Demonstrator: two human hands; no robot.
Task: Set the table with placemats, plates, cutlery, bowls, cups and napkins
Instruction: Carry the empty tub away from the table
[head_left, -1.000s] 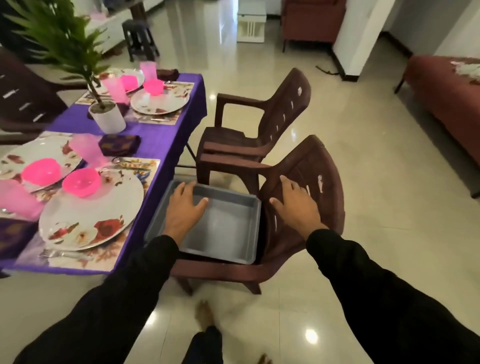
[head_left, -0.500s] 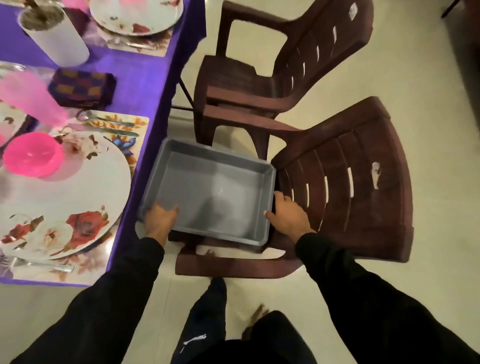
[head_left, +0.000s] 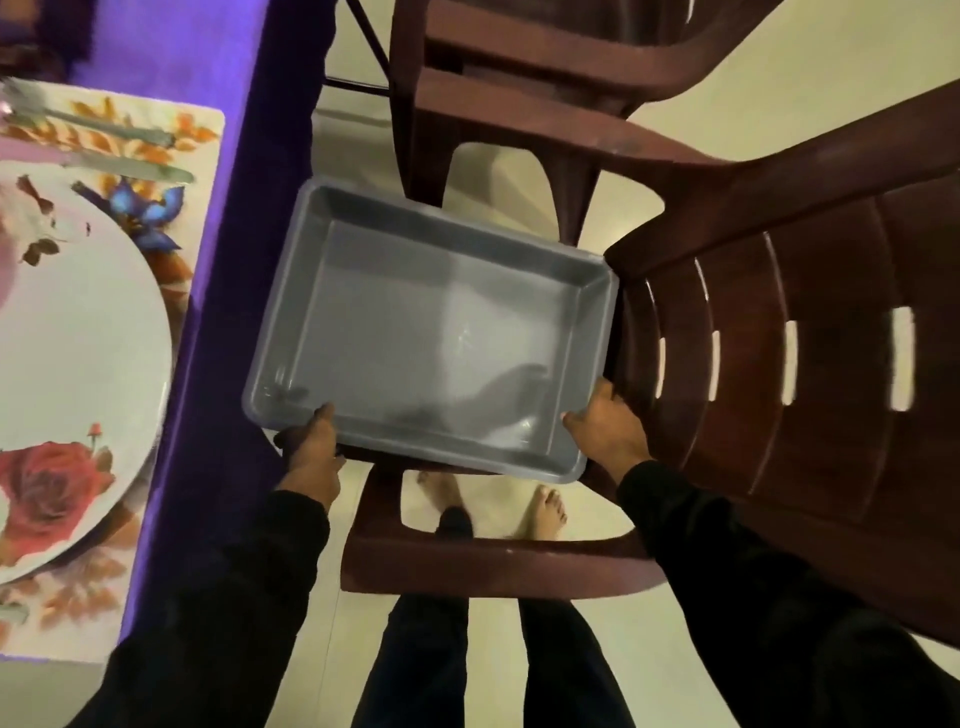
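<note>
- Left hand (head_left: 311, 457): at the near left corner of the grey tray (head_left: 431, 332), fingers curled under the rim and thumb on top. A second ago it lay flat inside the tray; it has since slid back to the edge and taken hold.
- Right hand (head_left: 605, 428): grips the near right corner of the tray. A second ago it rested on the chair back.
- Grey tray: empty, held by both hands over the seat of the brown chair (head_left: 779, 338); whether it is lifted clear of the seat I cannot tell.
- Plate (head_left: 78, 364): floral, on a placemat (head_left: 197, 135) on the purple-clothed table (head_left: 208, 52), left of the tray.
- Cutlery (head_left: 104, 130): lying on the placemat beyond the plate.
- Judgement: the near setting looks laid; the emptied tray is probably being carried off.
</note>
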